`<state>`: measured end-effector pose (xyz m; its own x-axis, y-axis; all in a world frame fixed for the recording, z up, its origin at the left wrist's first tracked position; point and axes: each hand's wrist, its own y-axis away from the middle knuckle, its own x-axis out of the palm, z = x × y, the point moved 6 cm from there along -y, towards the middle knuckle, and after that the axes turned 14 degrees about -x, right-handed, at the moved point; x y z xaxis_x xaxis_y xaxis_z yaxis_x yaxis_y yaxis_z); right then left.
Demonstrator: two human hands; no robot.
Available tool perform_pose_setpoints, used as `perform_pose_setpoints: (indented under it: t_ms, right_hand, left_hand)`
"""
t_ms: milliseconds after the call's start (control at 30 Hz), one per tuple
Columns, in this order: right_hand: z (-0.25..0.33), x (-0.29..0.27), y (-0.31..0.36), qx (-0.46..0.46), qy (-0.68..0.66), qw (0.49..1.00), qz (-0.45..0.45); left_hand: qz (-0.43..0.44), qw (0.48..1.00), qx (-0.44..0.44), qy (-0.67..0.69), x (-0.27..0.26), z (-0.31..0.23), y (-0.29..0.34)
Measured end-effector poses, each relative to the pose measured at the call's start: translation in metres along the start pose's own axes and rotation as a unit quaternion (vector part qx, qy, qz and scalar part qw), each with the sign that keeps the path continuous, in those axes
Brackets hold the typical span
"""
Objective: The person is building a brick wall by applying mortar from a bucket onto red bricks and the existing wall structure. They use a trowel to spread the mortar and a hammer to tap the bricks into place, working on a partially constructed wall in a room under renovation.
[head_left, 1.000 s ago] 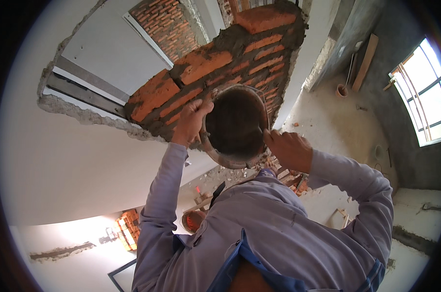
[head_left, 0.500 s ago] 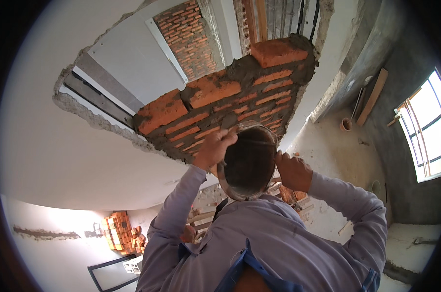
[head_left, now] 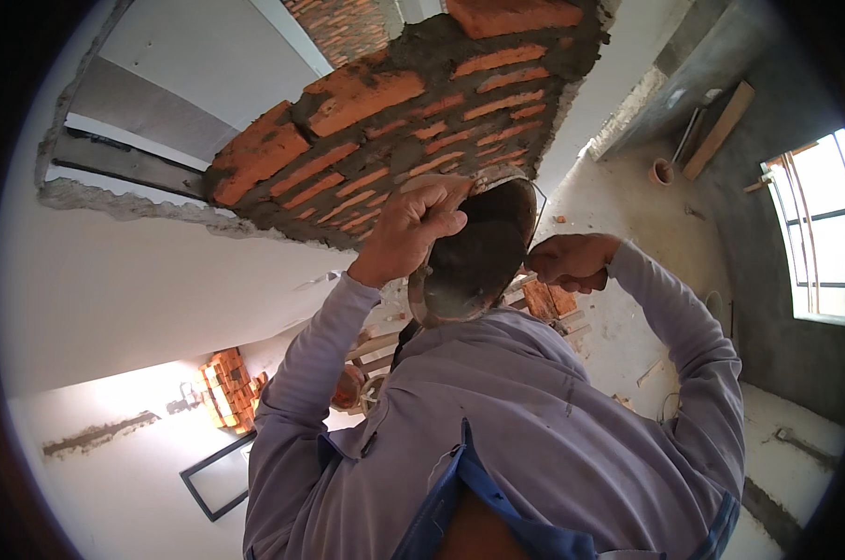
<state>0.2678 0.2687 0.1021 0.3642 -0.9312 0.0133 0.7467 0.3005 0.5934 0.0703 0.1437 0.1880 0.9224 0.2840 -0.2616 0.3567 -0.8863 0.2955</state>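
Observation:
A round bucket (head_left: 420, 303) with a worn, mortar-smeared rim is tilted in front of my chest, its mouth facing up toward me. Dark grey mortar (head_left: 483, 257) shows inside it. My left hand (head_left: 411, 229) is closed over the bucket's upper left rim, thumb pressed in. On the opposite side my right hand (head_left: 572, 261) is curled closed against the rim; its fingertips are partly hidden. A thin wire handle arches by the right rim. Just beyond the bucket rises a partly built wall of red bricks (head_left: 366, 98) with wet grey mortar in the joints and on top.
Rough-cut plaster edges (head_left: 124, 201) border the brickwork. A brick stack (head_left: 226, 387) and a dark frame (head_left: 219, 476) are at lower left. On the right are a small bucket (head_left: 661, 171), a leaning plank (head_left: 721, 131) and a barred window (head_left: 819, 229). Loose bricks (head_left: 548, 299) lie below.
The bucket has risen toward the wall and tipped more, with both hands still on it. The view has shifted, so the wall appears higher and farther left.

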Motion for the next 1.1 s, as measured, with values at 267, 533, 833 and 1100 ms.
perform_pose_setpoints:
  t_ms: [267, 533, 833, 1100]
  right_hand:
    - [0.007, 0.024, -0.033, -0.096, -0.202, 0.973, 0.061]
    - [0.011, 0.040, -0.048, -0.129, -0.392, 0.899, 0.147]
    - [0.058, 0.005, -0.018, -0.129, -0.402, 0.903, 0.079]
    - [0.195, -0.105, 0.034, -0.223, -0.058, 0.964, -0.137]
  left_hand:
    - [-0.068, 0.997, -0.016, 0.042, -0.027, 0.043, 0.012]
    - [-0.235, 0.957, 0.003, 0.171, -0.068, 0.086, 0.053]
    - [-0.316, 0.854, -0.015, 0.413, -0.089, 0.141, 0.086]
    - [-0.342, 0.863, -0.069, 0.366, -0.088, 0.161, 0.091]
